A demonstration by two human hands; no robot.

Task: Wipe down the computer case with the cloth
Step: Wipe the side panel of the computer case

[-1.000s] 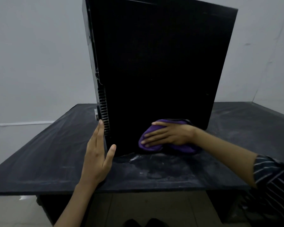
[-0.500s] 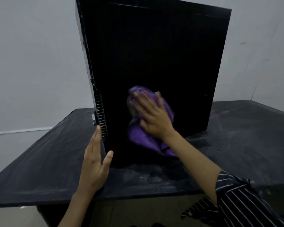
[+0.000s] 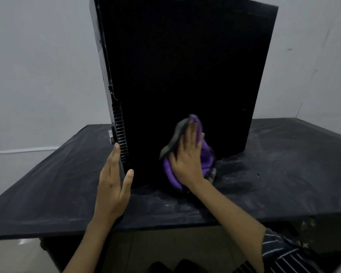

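Observation:
A tall black computer case (image 3: 185,75) stands upright on a dusty black table (image 3: 47,194), its broad side panel facing me. My right hand (image 3: 187,156) presses a purple cloth (image 3: 207,156) flat against the lower part of that panel, fingers straight and pointing up. The cloth bunches under the palm and hangs down to the table. My left hand (image 3: 112,184) rests against the case's near left corner, fingers straight along the vented rear edge and thumb on the side panel.
Pale dust streaks cover the table top around the case's base. A grey wall stands behind, with a corner at the right. The table's front edge runs just below my wrists.
My right hand slid the cloth from the bottom edge up the panel, then to the right and lower with fingers pointing up. My left hand stayed at the corner.

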